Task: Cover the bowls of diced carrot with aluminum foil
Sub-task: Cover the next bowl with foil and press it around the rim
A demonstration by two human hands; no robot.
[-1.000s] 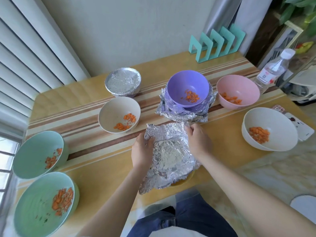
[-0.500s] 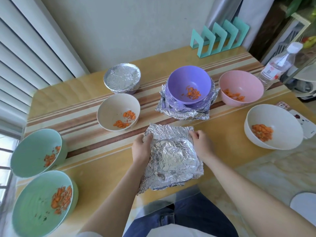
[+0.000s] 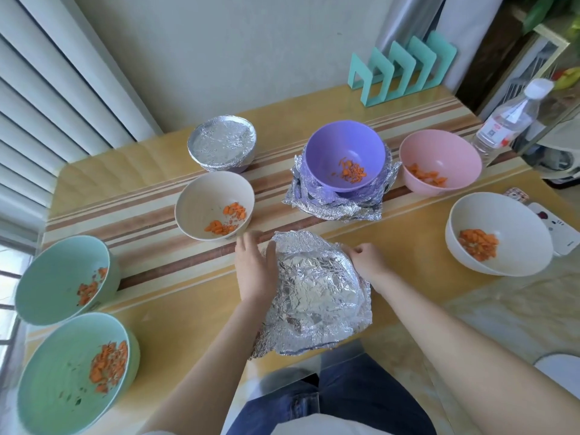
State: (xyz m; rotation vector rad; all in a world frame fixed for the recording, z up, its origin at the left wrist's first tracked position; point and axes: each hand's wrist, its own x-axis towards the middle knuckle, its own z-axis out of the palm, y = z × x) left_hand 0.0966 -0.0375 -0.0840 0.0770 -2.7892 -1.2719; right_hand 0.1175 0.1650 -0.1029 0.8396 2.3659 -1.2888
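A crumpled foil sheet [image 3: 317, 293] lies draped over a bowl near the table's front edge; the bowl beneath is hidden. My left hand [image 3: 252, 271] presses flat against the foil's left side. My right hand [image 3: 365, 262] pinches the foil's far right edge. A foil-covered bowl [image 3: 222, 147] stands at the back left. Open bowls with diced carrot: beige [image 3: 201, 199], purple [image 3: 332, 146] standing on a stack of foil sheets [image 3: 335, 208], pink [image 3: 445, 155], white [image 3: 518, 243] and two green ones [image 3: 47, 277] [image 3: 47, 381].
A teal rack [image 3: 405, 70] stands at the back of the wooden table [image 3: 150, 312]. A water bottle [image 3: 508, 117] is at the far right, a small white device [image 3: 558, 230] beside the white bowl. My knees show below the front edge.
Both hands slid along the foil's sides, folding it down round the bowl. The far foil edge now curves over the rim instead of lying square.
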